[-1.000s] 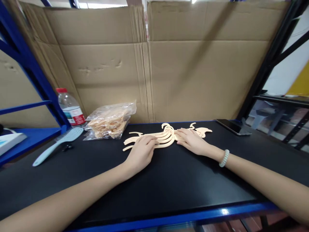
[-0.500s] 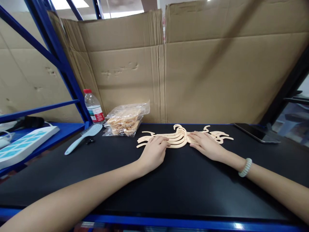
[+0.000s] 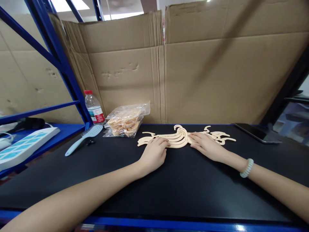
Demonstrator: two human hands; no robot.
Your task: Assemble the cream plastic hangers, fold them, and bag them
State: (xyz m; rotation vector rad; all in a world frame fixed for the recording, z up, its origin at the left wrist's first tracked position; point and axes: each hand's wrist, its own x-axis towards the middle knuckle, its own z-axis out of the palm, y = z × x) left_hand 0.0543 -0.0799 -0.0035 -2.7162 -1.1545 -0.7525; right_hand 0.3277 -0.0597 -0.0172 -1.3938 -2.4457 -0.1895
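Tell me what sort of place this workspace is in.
Probably a makeshift workbench in a workshop or storeroom, though the pictures don't settle which: a blue metal frame at the left, tall cardboard across the back, and cream pieces laid out in front.

Head cam sat up high, facing fwd + a bit down. The arms (image 3: 96,191) were v. close, L hand (image 3: 154,154) & R hand (image 3: 207,145) a bit farther, approx. mid-view, w/ the tabletop (image 3: 188,190) below and a cardboard wall (image 3: 217,80) behind.
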